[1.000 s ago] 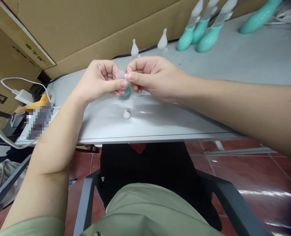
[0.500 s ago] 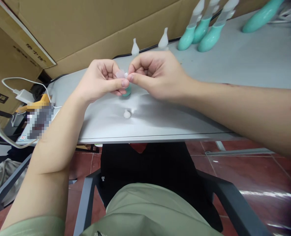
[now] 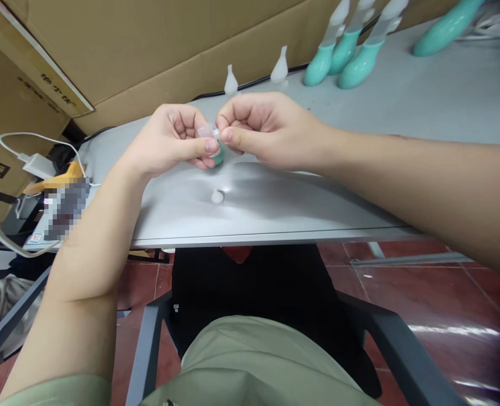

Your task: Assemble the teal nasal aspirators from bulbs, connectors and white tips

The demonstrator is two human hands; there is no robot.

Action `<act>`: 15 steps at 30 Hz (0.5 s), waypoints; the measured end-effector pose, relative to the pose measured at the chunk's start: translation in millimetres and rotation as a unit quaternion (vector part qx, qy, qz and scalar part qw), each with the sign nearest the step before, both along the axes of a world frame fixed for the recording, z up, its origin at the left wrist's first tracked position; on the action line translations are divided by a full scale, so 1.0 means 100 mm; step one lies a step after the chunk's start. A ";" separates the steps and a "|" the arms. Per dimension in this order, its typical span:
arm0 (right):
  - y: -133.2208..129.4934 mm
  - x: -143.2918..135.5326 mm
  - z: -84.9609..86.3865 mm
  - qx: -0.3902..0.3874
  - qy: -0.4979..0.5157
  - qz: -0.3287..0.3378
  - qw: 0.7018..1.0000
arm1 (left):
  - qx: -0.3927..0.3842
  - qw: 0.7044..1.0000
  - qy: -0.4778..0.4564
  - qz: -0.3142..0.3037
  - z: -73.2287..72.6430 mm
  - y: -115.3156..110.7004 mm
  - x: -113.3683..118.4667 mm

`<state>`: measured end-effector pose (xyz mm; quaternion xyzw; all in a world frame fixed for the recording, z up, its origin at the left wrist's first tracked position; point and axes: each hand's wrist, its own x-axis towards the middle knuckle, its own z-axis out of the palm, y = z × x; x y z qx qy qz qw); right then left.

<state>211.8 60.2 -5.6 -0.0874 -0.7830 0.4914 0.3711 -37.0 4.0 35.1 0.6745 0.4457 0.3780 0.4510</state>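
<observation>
My left hand (image 3: 177, 138) is closed around a nasal aspirator, its clear tube (image 3: 206, 131) poking out between thumb and fingers. Part of the teal bulb (image 3: 219, 157) shows below the thumb. From the other side my right hand (image 3: 258, 129) pinches at the clear part, fingertips touching it; whatever small piece lies between them is hidden. A small white tip (image 3: 217, 196) lies on the table just below my hands. Behind my hands stand two white pointed nozzles (image 3: 231, 82), the other nozzle (image 3: 279, 66) being farther right.
Several teal nasal aspirators (image 3: 356, 70) with clear tubes stand at the back right, and another teal bulb (image 3: 446, 28) lies beyond them. A cardboard sheet (image 3: 156, 51) borders the grey table (image 3: 275, 220). A white charger (image 3: 40, 165), cables and a yellow object (image 3: 66, 176) sit at left.
The aspirator has turned slightly between my hands, and more of its teal bulb shows. My right hand has shifted a little left; the view has moved slightly.
</observation>
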 end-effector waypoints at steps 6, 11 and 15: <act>0.03 0.02 0.04 -0.032 -0.026 0.018 0.999 | -0.006 1.000 0.009 0.012 0.01 0.01 0.00; -0.02 0.02 0.04 -0.019 0.014 -0.044 0.999 | -0.003 1.000 0.007 0.024 0.01 0.02 0.01; -0.05 0.00 0.04 0.015 0.039 -0.106 0.993 | 0.006 0.999 0.005 0.034 0.00 0.01 0.03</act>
